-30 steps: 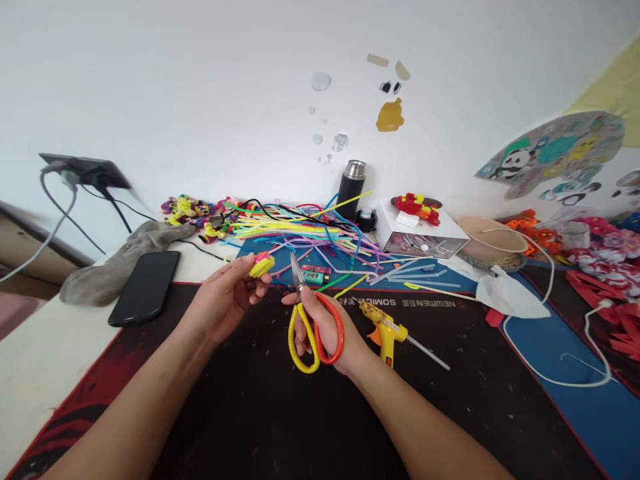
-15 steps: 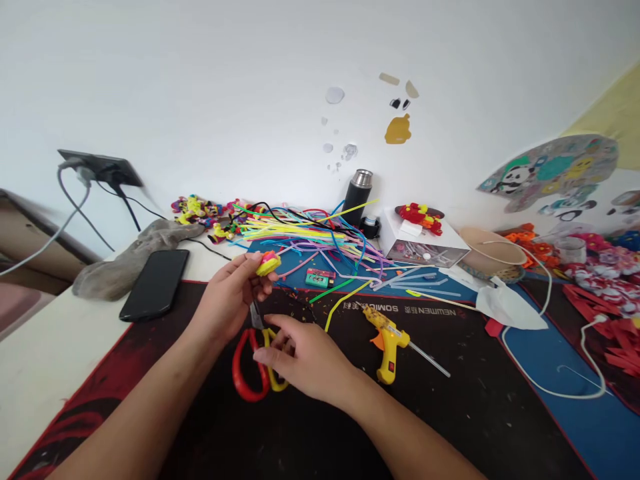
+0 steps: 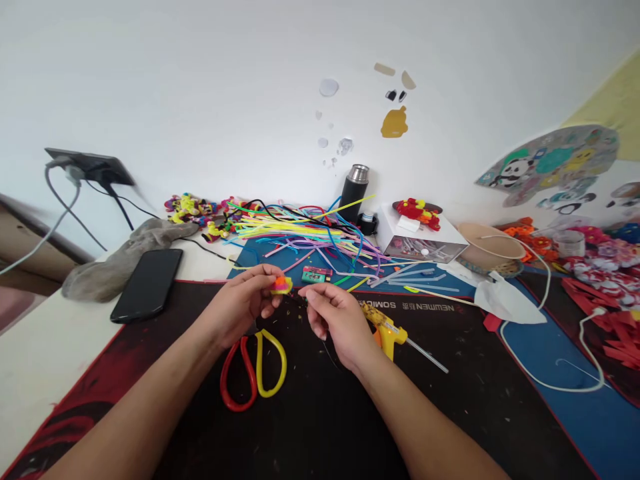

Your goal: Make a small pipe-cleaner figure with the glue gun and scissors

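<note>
Between thumb and fingers of my left hand is a small yellow, pink and orange fuzzy piece, which looks made of pipe cleaner. My right hand is close by on its right, with thumb and index finger pinched together. Whatever that pinch holds is too small to name; a thin dark strand seems to show below the hand. Scissors with one red and one yellow handle lie on the dark mat under my left hand, their blades mostly hidden. Partly behind my right hand lies a yellow glue gun with a clear glue stick.
Pipe cleaners are heaped at the back, beside a black flask. A phone lies at the left. To the right stand a white box, a bowl and a white cable.
My right hand has left the scissors and moved up and right, close to the fuzzy piece. The scissors lie slightly further left, and my left hand has shifted slightly right and down.
</note>
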